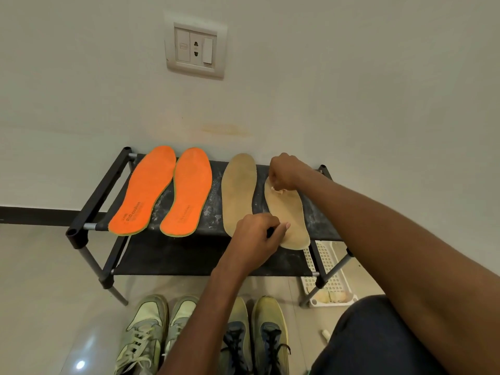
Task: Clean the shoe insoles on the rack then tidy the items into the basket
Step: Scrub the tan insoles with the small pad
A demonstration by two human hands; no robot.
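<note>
Both grips are busy on one flat tan foam insole (290, 215) lying on the top shelf of the black fabric-and-tube shoe rack (108, 185). Right hand (284, 171) is curling its fingers and pinching a small pale wipe or cloth (278, 190) against the toe end of the insole. Left hand (257, 236) is curling too, and is holding down the insole's near side; something dark is peeking out from under it, and I cannot tell what.

That insole is looking thin, light and bendy, so it is likely to slide or curl up when rubbed. Pressing it flat near the heel seems the best place to hold. Its tan twin (239, 193) and two bright orange insoles (167, 190) are lying beside it. White plastic mesh basket (328, 266) is sitting on the floor under the rack's right end.
</note>
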